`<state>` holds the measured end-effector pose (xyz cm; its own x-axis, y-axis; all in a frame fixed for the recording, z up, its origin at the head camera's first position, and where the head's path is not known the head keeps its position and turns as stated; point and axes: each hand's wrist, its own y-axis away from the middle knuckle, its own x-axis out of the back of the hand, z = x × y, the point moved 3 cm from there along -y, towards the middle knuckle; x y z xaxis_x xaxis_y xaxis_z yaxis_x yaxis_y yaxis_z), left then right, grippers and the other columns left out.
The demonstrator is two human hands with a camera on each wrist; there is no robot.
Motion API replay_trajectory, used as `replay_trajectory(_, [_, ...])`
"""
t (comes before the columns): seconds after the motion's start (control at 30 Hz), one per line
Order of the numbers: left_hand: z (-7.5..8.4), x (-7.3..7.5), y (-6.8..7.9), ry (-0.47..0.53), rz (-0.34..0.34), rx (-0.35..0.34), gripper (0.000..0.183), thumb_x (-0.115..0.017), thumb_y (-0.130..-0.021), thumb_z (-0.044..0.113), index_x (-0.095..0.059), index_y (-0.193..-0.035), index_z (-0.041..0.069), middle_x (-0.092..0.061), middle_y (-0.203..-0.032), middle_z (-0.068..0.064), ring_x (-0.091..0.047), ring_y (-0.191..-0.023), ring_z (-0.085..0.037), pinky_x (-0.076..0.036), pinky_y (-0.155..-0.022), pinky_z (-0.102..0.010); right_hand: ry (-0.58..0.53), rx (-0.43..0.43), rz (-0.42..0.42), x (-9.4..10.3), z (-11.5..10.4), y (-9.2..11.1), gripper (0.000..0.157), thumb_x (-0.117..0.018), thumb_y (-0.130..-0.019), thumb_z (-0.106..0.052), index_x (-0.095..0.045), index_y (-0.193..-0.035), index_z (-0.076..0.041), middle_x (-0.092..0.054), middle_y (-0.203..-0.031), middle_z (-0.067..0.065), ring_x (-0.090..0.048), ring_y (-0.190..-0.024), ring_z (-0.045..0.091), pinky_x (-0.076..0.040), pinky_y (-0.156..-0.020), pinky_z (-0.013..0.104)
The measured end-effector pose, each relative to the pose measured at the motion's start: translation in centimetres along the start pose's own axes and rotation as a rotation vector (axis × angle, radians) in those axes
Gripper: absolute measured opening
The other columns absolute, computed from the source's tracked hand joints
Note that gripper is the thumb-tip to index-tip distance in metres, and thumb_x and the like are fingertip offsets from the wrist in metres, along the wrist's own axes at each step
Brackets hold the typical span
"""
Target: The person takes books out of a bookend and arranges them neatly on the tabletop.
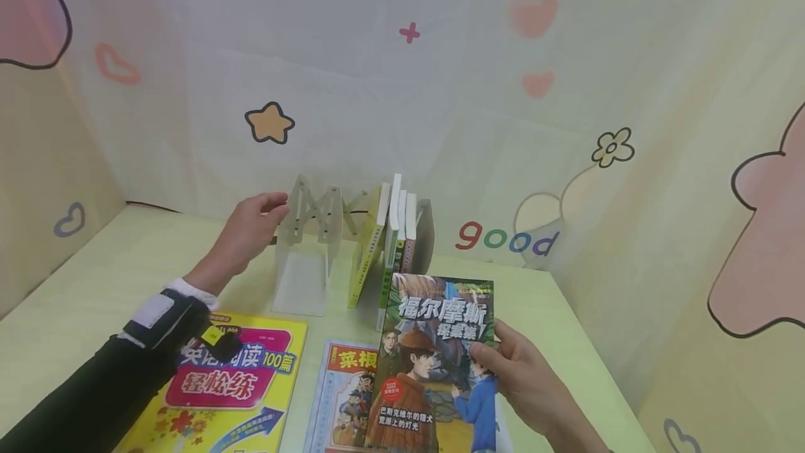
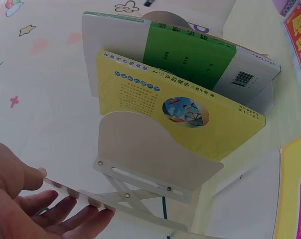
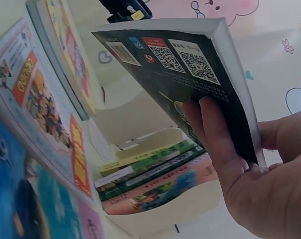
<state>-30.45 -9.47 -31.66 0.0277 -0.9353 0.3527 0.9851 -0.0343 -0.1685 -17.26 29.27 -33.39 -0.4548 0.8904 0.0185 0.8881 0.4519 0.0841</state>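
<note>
My left hand [image 1: 250,229] is at the top of the left end plate of a white expandable bookend [image 1: 302,212]. In the left wrist view, the fingers [image 2: 73,214] touch the plate's outer side and the thumb meets its edge. My right hand [image 1: 525,376] holds a comic-style detective book [image 1: 434,369] by its right edge, thumb on the front cover. The fingers [image 3: 218,134] lie against its dark back cover, which has QR codes. Inside the bookend, a yellow book [image 2: 180,109] leans beside a green-and-white book [image 2: 190,55] and other thin books.
A yellow English reading book [image 1: 251,397] lies on the table below my left forearm. Beside it, a light blue-bordered book [image 1: 339,397] is partly covered by the held book. The printed cloth backdrop [image 1: 352,89] rises behind the bookend.
</note>
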Motion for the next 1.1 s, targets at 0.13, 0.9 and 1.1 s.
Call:
replay_trajectory(0.13, [0.0, 0.1, 0.0, -0.003, -0.008, 0.008, 0.058, -0.044, -0.102, 0.032, -0.034, -0.149, 0.0, -0.039, -0.145, -0.02, -0.044, -0.127, -0.037, -0.049, -0.09, -0.043, 0.017, -0.065, 0.008, -0.8, 1.1, -0.6, 0.071, -0.052, -0.099, -0.024, -0.012, -0.154, -0.004, -0.057, -0.128, 0.018, -0.063, -0.102, 0.026, -0.05, -0.088, 0.042])
replay_trajectory(0.9, [-0.3, -0.1, -0.1, 0.03, 0.007, 0.052, 0.057, -0.045, -0.102, 0.032, -0.037, -0.148, 0.001, -0.041, -0.145, -0.019, -0.045, -0.127, -0.037, -0.049, -0.089, -0.043, -0.041, -0.22, -0.027, -5.2, 7.9, -4.4, 0.06, -0.055, -0.097, -0.022, -0.029, -0.14, 0.01, -0.055, -0.087, 0.003, -0.059, -0.078, 0.014, -0.053, -0.073, 0.037])
replay_trajectory(1.1, [-0.6, -0.1, -0.3, 0.033, 0.011, 0.047, 0.057, -0.045, -0.101, 0.033, -0.037, -0.149, 0.003, -0.043, -0.143, -0.018, -0.047, -0.125, -0.037, -0.051, -0.087, -0.042, -0.048, -0.239, -0.015, -5.5, 8.5, -4.8, 0.043, -0.055, -0.097, -0.018, -0.038, -0.128, 0.007, -0.057, -0.096, 0.009, -0.063, -0.081, 0.017, -0.054, -0.071, 0.037])
